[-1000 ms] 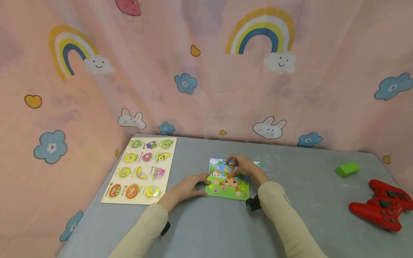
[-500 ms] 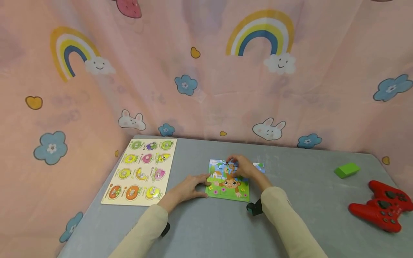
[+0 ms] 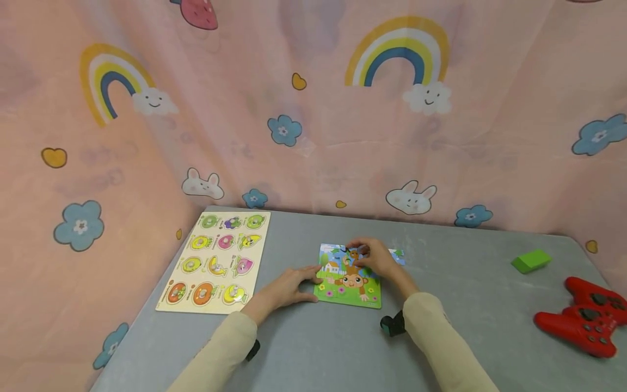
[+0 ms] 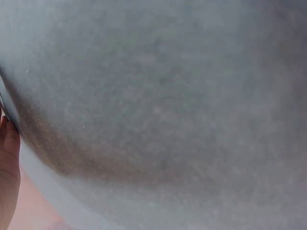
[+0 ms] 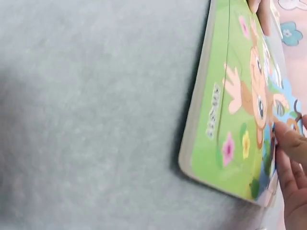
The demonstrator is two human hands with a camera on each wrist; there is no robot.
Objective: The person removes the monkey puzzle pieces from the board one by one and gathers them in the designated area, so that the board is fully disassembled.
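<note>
A monkey jigsaw puzzle (image 3: 338, 293) lies on the grey table, its green lower part facing the person. At its left edge my left hand (image 3: 289, 287) rests with thumb and fingers spread apart, fingertips touching the board. Over the upper part, my right hand (image 3: 379, 261) pinches a puzzle piece (image 3: 354, 254) with brown on it, between thumb and fingers. The right wrist view shows the right hand's thumb (image 5: 290, 141) at the puzzle's far side; the fingers partly hide the piece. Only a sliver of the left hand (image 4: 8, 167) appears in the left wrist view.
A blue and green puzzle piece (image 3: 398, 256) lies right of the board, partly behind the right hand. A fruit peg puzzle (image 3: 208, 277) lies at left. Farther right are a green block (image 3: 531, 261) and a red game controller (image 3: 583, 318). A pink patterned curtain (image 3: 338, 136) hangs behind.
My right hand shifts slightly to the right and nearer the person, over the same part of the puzzle. The left hand stays at the board's edge. The head view shifts a little.
</note>
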